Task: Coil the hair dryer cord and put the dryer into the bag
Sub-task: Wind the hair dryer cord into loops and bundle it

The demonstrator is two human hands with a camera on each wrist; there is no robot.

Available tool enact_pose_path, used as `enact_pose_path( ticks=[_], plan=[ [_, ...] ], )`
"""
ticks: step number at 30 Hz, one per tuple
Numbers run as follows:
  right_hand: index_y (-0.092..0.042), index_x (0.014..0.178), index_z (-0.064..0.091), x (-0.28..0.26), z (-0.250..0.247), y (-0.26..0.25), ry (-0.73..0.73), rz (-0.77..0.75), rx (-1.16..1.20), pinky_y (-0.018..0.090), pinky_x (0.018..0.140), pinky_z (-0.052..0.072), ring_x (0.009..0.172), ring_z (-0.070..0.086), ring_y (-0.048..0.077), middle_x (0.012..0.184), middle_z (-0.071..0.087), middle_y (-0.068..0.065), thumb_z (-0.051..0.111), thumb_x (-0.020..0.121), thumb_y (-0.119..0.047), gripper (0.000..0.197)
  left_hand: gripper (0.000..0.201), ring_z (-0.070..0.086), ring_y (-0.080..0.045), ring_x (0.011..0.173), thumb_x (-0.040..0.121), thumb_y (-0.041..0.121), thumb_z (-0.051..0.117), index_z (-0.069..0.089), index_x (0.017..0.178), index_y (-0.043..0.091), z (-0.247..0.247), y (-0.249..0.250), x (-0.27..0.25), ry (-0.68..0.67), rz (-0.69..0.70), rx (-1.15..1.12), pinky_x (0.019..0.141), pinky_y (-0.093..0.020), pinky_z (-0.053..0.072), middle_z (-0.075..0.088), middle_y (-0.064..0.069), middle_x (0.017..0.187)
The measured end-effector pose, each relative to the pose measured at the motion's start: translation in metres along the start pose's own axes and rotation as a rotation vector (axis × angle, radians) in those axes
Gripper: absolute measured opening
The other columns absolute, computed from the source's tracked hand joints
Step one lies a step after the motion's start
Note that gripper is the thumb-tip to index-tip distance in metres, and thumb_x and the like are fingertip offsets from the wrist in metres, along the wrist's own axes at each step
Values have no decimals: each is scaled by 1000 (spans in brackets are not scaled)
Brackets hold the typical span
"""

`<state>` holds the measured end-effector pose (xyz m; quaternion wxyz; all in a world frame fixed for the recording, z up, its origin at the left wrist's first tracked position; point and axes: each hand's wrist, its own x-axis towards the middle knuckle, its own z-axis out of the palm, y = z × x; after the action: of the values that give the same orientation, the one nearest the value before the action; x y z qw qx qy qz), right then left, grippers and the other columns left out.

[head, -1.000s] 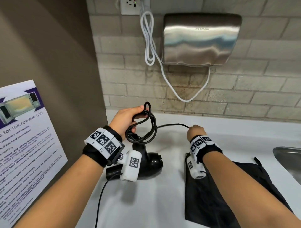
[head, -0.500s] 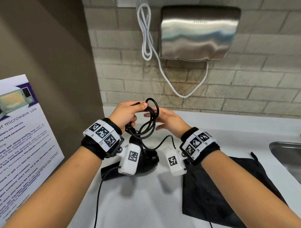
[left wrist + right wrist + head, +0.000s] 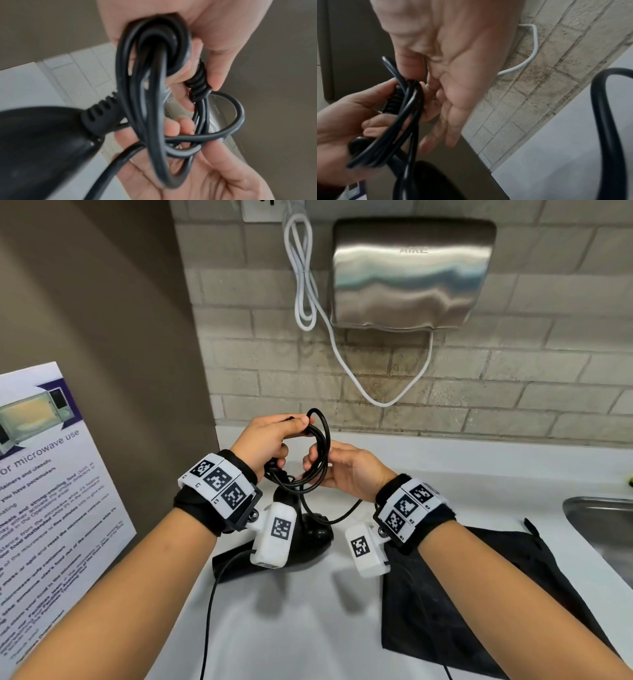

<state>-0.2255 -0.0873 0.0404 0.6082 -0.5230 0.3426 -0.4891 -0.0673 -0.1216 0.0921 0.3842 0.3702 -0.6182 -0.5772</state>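
A black hair dryer [image 3: 315, 534] lies on the white counter [image 3: 445, 487], its handle pointing up toward my hands. My left hand [image 3: 291, 436] grips the top of the coiled black cord [image 3: 321, 440] above it. In the left wrist view the loops [image 3: 137, 94] run through my curled left fingers [image 3: 214, 70], which also hold the ribbed end of the cord. My right hand [image 3: 310, 465] is against the coil from the right, thumb and fingers pinching a strand [image 3: 402, 115]. A slack length of cord hangs below. The black bag [image 3: 462, 611] lies flat at the right.
A steel hand dryer [image 3: 411, 272] and its white cable [image 3: 305, 285] hang on the brick wall behind. A sink [image 3: 603, 525] is at the far right, and a microwave poster [image 3: 51, 474] leans at the left. A thin black camera cable [image 3: 209, 611] trails over the counter's front.
My right hand, which held the cord stretched out to the right, has swung left to the coil and closed on it. The left hand has kept its grip on the loops.
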Motion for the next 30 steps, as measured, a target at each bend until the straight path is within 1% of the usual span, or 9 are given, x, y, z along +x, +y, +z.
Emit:
enact_pose_path(
  ticks=[7, 9, 13, 17, 19, 22, 25, 28, 30],
  plan=[
    [-13, 87, 57, 4, 0, 16, -8, 12, -195, 19, 57, 37, 63, 49, 7, 74, 59, -6, 32, 82, -51, 46, 17, 24, -3, 34, 93, 18, 52, 66, 101, 23, -5, -2, -2, -32, -10, -75, 35, -13, 29, 67, 3, 91],
    [-16, 85, 53, 6, 3, 23, 10, 22, -227, 19, 54, 34, 61, 39, 9, 72, 48, -2, 29, 78, -61, 52, 18, 23, -3, 33, 93, 19, 52, 65, 105, 20, -6, -2, -2, -25, -23, -82, 35, -13, 28, 67, 4, 90],
    [-15, 72, 46, 8, -7, 31, 192, 2, -273, 24, 58, 32, 55, 36, 8, 60, 38, -5, 24, 100, -34, 41, 17, 22, -3, 33, 92, 20, 51, 68, 93, 21, -10, -3, -4, -59, -60, -87, 36, -14, 23, 70, 9, 77],
    [-17, 63, 41, 9, -34, 27, 437, -44, -612, 22, 56, 29, 54, 33, 8, 59, 36, -5, 43, 97, -20, 34, 14, 23, -5, 32, 91, 19, 54, 68, 90, 20, -13, -3, -8, -57, -42, 7, 36, -14, 25, 72, 1, 80],
    [-17, 67, 46, 12, -34, 20, 498, -70, -705, 19, 56, 31, 54, 36, 6, 62, 41, -4, 49, 94, -17, 27, 12, 24, -5, 32, 90, 20, 57, 69, 90, 22, -12, -2, -8, -43, -8, 73, 36, -15, 25, 71, -1, 81],
    [-18, 88, 57, 11, -19, 8, 586, -307, -707, 11, 71, 39, 75, 49, -1, 83, 56, -9, 52, 92, -11, 9, 9, 26, -5, 31, 89, 19, 60, 68, 92, 23, -9, -1, -7, -34, 29, 118, 34, -15, 26, 70, 0, 81],
    [-21, 92, 60, 5, 2, -3, 514, -535, -540, 22, 81, 47, 83, 57, 8, 87, 61, -9, 54, 89, -16, 9, 11, 27, -4, 30, 88, 18, 61, 67, 96, 21, -6, -2, -6, -10, 59, 139, 33, -14, 27, 69, -2, 82],
    [-19, 84, 60, 5, 17, -4, 407, -546, -397, 32, 79, 51, 79, 61, 19, 81, 64, 2, 61, 78, -13, 8, 10, 27, -4, 32, 88, 17, 60, 67, 91, 24, -1, -2, -5, -6, 81, 143, 33, -15, 28, 67, -3, 80],
    [-15, 79, 57, 6, 19, -4, 371, -532, -284, 30, 74, 52, 73, 62, 15, 74, 65, -2, 65, 74, -3, 15, 11, 27, -3, 33, 88, 17, 61, 66, 88, 27, -1, -2, -6, -17, 83, 143, 33, -16, 28, 66, -5, 81]
  ],
)
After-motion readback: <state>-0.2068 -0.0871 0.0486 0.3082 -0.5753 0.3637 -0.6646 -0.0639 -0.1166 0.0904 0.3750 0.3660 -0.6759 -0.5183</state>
